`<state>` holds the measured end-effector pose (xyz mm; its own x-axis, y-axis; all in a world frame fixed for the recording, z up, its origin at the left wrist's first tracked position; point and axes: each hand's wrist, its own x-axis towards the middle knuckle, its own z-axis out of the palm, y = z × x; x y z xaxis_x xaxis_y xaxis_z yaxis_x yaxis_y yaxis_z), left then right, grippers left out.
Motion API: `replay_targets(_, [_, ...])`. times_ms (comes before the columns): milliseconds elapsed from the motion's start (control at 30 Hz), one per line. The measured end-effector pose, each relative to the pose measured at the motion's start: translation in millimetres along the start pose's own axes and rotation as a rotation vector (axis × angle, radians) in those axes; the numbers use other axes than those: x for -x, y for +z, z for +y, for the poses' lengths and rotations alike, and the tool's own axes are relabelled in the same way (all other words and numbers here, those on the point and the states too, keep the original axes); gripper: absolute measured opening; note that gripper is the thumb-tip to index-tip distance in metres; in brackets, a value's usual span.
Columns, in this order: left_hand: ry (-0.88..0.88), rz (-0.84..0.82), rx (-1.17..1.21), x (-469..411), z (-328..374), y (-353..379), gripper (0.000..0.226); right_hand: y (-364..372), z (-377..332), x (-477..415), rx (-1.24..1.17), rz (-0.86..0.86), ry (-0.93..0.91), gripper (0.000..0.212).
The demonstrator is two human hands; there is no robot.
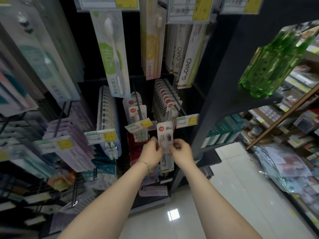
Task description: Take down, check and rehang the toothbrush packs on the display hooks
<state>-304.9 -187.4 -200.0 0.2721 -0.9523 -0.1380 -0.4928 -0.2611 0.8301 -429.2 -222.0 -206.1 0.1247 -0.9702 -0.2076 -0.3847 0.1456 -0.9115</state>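
A long white toothbrush pack (165, 135) with a red round mark at its top and "GUDIAO" near its bottom is held upright in front of the display. My left hand (152, 150) grips its left edge and my right hand (182, 151) pinches its right edge at mid height. Its top sits just below a black hook (179, 107) that carries a row of matching packs (163, 102). A second hook to the left holds a few similar packs (136, 111).
Price tags (187, 120) hang at the hook ends. Larger toothbrush packs (112, 54) hang above and to the left. A dark shelf on the right carries green bottles (269, 62). White tiled floor (233, 187) lies below right, with more stocked shelves beyond.
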Motion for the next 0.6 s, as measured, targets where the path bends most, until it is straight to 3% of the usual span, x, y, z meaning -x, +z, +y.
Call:
replay_targets(300, [0.143, 0.125, 0.107, 51, 11, -10, 0.010, -7, -4, 45, -0.115, 0.036, -0.071, 0.010])
replay_targets(467, [0.222, 0.232, 0.167, 58, 40, -33, 0.004, -21, -25, 57, -0.168, 0.070, -0.103, 0.024])
replay_targets(600, [0.260, 0.284, 0.237, 57, 60, -58, 0.007, -31, -46, 63, -0.232, 0.091, -0.118, 0.024])
